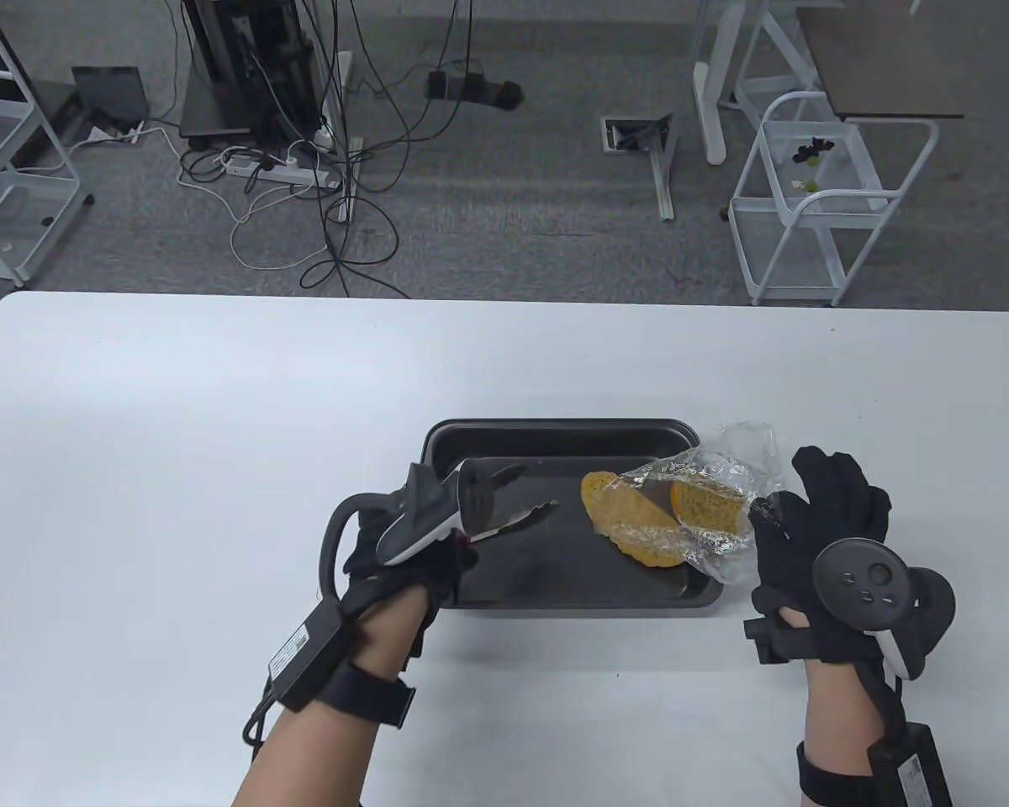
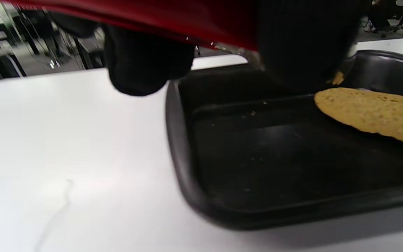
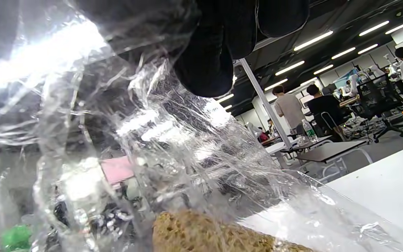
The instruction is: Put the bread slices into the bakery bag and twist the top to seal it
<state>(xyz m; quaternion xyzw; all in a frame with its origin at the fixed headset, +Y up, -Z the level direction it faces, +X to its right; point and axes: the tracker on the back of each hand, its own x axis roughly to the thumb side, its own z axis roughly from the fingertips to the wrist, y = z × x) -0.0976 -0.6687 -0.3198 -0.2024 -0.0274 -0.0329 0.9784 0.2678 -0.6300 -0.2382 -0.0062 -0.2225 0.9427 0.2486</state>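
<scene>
A black baking tray [image 1: 555,593] sits at the table's centre. One bread slice [image 1: 626,521] lies in it, its right part inside the mouth of a clear crinkled bakery bag [image 1: 723,471]. A second slice [image 1: 706,500] is inside the bag. My right hand [image 1: 807,521] grips the bag's right side just off the tray's right edge. My left hand [image 1: 446,559] holds black tongs [image 1: 504,504] over the tray's left half, tips apart and holding nothing. The left wrist view shows the tray [image 2: 187,168] and a slice [image 2: 373,108]. In the right wrist view, fingers [image 3: 208,52] press the bag [image 3: 152,140] above bread [image 3: 201,231].
The white table [image 1: 176,420] stretches wide to the left and behind the tray. Beyond its far edge are a grey floor with cables [image 1: 303,168] and white wire carts [image 1: 816,210]. People sit at desks [image 3: 324,105] in the background.
</scene>
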